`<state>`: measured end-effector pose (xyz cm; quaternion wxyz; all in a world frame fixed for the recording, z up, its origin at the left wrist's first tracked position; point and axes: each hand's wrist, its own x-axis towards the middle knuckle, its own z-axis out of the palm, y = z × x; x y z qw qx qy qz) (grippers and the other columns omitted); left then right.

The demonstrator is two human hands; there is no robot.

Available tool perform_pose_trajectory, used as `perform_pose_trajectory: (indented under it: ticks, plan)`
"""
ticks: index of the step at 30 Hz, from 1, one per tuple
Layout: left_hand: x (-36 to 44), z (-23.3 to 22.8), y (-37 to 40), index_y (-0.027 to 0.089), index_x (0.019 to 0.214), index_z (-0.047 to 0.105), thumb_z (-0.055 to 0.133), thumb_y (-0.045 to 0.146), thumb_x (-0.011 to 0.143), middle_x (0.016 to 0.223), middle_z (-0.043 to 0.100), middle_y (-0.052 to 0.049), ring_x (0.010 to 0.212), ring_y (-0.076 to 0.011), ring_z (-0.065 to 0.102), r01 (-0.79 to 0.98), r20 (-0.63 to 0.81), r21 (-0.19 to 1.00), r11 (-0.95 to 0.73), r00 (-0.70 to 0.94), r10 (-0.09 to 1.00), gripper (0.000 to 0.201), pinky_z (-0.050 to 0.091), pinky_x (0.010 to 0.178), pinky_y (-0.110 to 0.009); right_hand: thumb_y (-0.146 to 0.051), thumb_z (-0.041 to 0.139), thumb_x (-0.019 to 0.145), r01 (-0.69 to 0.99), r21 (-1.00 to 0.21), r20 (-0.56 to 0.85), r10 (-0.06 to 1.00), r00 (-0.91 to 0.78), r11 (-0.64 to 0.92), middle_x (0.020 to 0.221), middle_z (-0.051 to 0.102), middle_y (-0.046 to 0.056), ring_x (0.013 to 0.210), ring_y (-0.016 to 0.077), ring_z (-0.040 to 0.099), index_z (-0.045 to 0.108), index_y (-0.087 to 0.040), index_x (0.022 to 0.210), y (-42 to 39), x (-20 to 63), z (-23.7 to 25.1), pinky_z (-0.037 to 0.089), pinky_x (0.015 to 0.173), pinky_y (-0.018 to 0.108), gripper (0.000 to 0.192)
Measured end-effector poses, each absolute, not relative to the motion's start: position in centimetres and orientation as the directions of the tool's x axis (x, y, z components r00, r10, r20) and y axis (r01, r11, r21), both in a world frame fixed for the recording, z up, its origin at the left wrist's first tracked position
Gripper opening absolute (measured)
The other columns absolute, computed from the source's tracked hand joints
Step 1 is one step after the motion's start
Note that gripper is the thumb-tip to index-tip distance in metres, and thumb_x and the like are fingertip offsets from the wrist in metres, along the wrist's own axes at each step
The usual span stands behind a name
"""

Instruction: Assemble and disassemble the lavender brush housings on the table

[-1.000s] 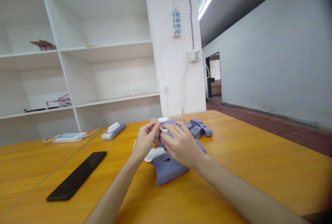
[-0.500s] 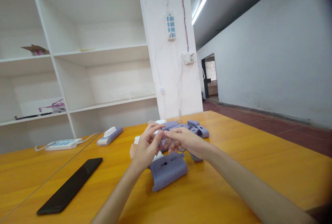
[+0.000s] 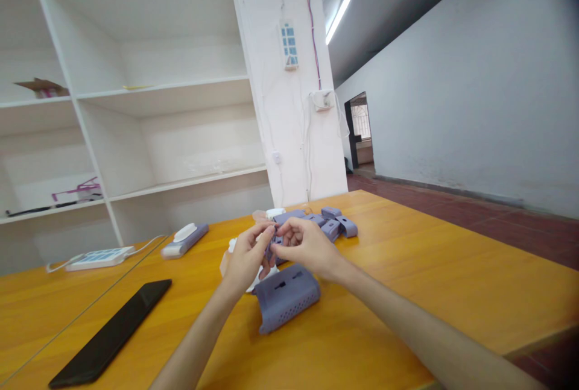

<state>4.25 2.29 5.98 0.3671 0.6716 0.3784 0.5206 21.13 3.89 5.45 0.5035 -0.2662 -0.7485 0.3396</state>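
Small lilac piece [image 3: 272, 249] is sitting pinched between my two hands, raised just above the surface at the middle of the view. My left hand [image 3: 244, 257] is curling around it from the 9 o'clock side, fingers closed on its edge; my right hand [image 3: 305, 245] is closing on it from 3 o'clock, thumb and forefinger meeting the left fingertips. How the piece is shaped I cannot tell, since both hands are covering most of it.

Directly below, at 6 o'clock from the hands, a larger lilac housing [image 3: 286, 296] with a perforated side and a slot on top is lying on the orange surface [image 3: 407, 293]. A white part [image 3: 253, 281] is peeking out under the left wrist. At 12 o'clock, more lilac pieces [image 3: 332, 224] are clustering near the far edge.

Further off at 9 o'clock a black phone [image 3: 111, 333] is lying flat, and beyond it a grey-and-white device [image 3: 184, 239] and a white power strip [image 3: 97, 257] are resting near the shelves [image 3: 158, 106].

As I judge it, doing this well is meaning keeping the grip on the piece's edges, so that the mating faces are staying free, holding both wrists low and steady, and turning the piece slowly until its orientation is reading clearly before pressing anything together; forcing it blind is risking a snapped clip.
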Motion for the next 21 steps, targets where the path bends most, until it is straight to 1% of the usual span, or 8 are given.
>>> perform_pose_trajectory:
  ticks: [2,4,6,9,13,16,19,21]
  plan:
    - [3.7,5.9,2.7,0.011,0.119,0.064,0.064,0.055,0.088,0.053,0.059,0.003,0.035,-0.011,0.05,0.112,0.381,0.909,-0.401,0.167,0.909,0.054,0.033,0.027,-0.016,-0.021,0.074,0.076,0.138,-0.685,0.643,0.683,-0.346,0.715,0.072,0.057,-0.004,0.064,0.0138,0.052,0.063,-0.02,0.092,3.4,21.5,5.5,0.038,0.06,0.027,0.02]
    - [3.1,5.9,3.1,0.012,0.116,0.064,0.062,0.056,0.089,0.051,0.059,0.003,0.032,-0.0089,0.046,0.104,0.355,0.923,-0.371,0.15,0.923,0.052,0.028,0.027,-0.014,-0.014,0.072,0.074,0.202,-0.59,0.698,0.62,-0.357,0.781,0.077,0.056,-0.004,0.07,0.0144,0.051,0.065,-0.021,0.093,3.0,21.9,5.7,0.037,0.066,0.027,0.022]
    - [2.5,5.9,3.3,0.013,0.114,0.065,0.061,0.056,0.09,0.051,0.058,0.004,0.034,-0.0082,0.046,0.1,0.345,0.928,-0.359,0.129,0.93,0.05,0.027,0.029,-0.013,-0.012,0.072,0.075,0.247,-0.52,0.727,0.576,-0.374,0.817,0.083,0.057,-0.003,0.075,0.015,0.051,0.065,-0.022,0.096,3.0,22.1,5.7,0.037,0.07,0.028,0.024]
    - [1.9,5.8,3.7,0.014,0.108,0.066,0.065,0.056,0.087,0.062,0.063,0.001,0.041,-0.0091,0.053,0.121,0.358,0.922,-0.368,0.1,0.929,0.047,0.034,0.032,-0.015,-0.016,0.071,0.08,0.3,-0.481,0.735,0.566,-0.374,0.824,0.089,0.06,-0.001,0.076,0.0154,0.053,0.066,-0.022,0.103,3.6,22.4,5.6,0.04,0.07,0.028,0.025]
    - [1.3,5.2,4.2,0.013,0.106,0.068,0.071,0.045,0.088,0.086,0.068,-0.003,0.049,-0.0072,0.055,0.204,0.404,0.89,-0.408,0.064,0.913,0.036,0.038,0.033,-0.014,-0.02,0.071,0.084,0.362,-0.507,0.708,0.617,-0.343,0.782,0.092,0.066,0.002,0.078,0.0173,0.058,0.068,-0.02,0.107,5.2,23.4,5.3,0.045,0.072,0.03,0.023]
    - [0.9,4.8,4.6,0.013,0.11,0.066,0.068,0.034,0.095,0.092,0.069,-0.003,0.06,-0.0081,0.06,0.233,0.407,0.879,-0.416,0.087,0.909,0.026,0.045,0.04,-0.015,-0.026,0.071,0.087,0.391,-0.571,0.644,0.689,-0.332,0.722,0.09,0.07,0.004,0.074,0.0179,0.062,0.072,-0.018,0.107,6.6,24.7,4.9,0.05,0.067,0.03,0.021]
    - [0.5,4.6,5.0,0.014,0.115,0.064,0.06,0.037,0.1,0.094,0.07,-0.003,0.066,-0.0106,0.065,0.218,0.366,0.896,-0.388,0.132,0.921,0.027,0.051,0.047,-0.019,-0.03,0.064,0.096,0.398,-0.646,0.538,0.758,-0.367,0.651,0.081,0.071,0.002,0.064,0.0147,0.065,0.07,-0.015,0.106,8.1,25.6,4.4,0.053,0.058,0.027,0.019]
    - [0.5,4.4,5.2,0.014,0.118,0.062,0.055,0.043,0.103,0.095,0.07,-0.004,0.066,-0.0115,0.066,0.209,0.338,0.908,-0.364,0.15,0.929,0.033,0.053,0.05,-0.021,-0.034,0.06,0.101,0.408,-0.671,0.476,0.782,-0.402,0.618,0.08,0.07,0.0,0.06,0.0121,0.065,0.068,-0.014,0.105,8.8,26.1,4.1,0.055,0.057,0.026,0.022]
